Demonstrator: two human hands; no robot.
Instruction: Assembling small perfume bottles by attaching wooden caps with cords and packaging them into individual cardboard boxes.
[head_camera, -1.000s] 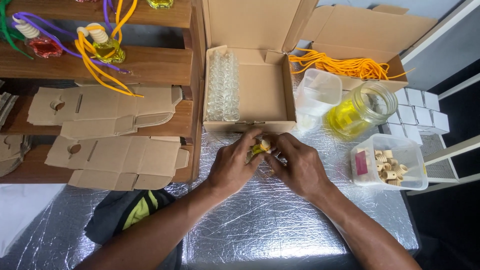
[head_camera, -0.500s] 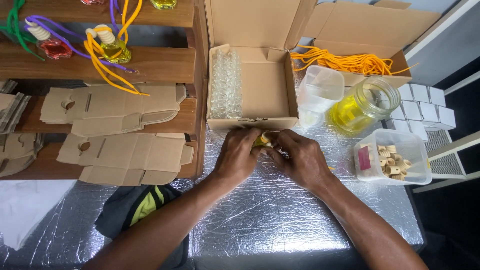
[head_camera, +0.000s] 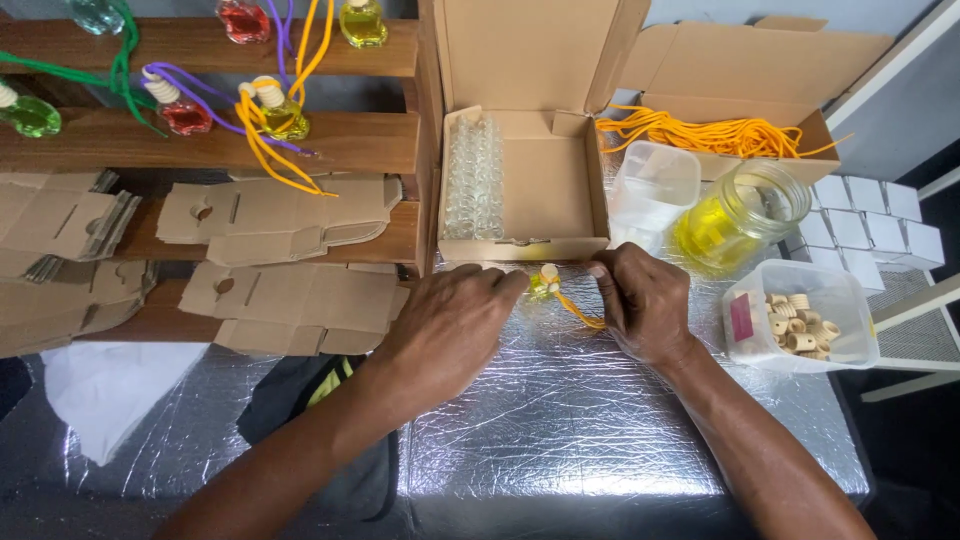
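- The left hand (head_camera: 455, 325) rests knuckles-up on the foil-covered counter (head_camera: 560, 440), its fingertips closed around a small yellow bottle (head_camera: 541, 287) with a pale wooden cap.
- The right hand (head_camera: 645, 300) sits just beside it, thumb and forefinger pinched on the yellow cord (head_camera: 578, 310) that runs from the bottle's neck toward the palm.
- The bottle lies near the far edge of the counter, between the two hands and just in front of the open cardboard box (head_camera: 530, 180).
- Inside that box, a row of clear empty bottles (head_camera: 474, 178) stands along its left wall; the rest of the box floor is bare cardboard.
- To the right of the box stand a clear plastic tub (head_camera: 655, 185) and a glass jar of yellow liquid (head_camera: 735, 215), touching or nearly so.
- Behind them, a second open carton holds a heap of yellow cords (head_camera: 720, 135).
- Near the counter's right edge, a clear container (head_camera: 800, 315) holds small wooden caps.
- Small white boxes (head_camera: 870, 220) are stacked beyond it at the right.
- On the wooden shelves (head_camera: 200, 140) to the left lie flat cardboard blanks (head_camera: 270, 215), with filled coloured bottles (head_camera: 270, 110) and their cords above.
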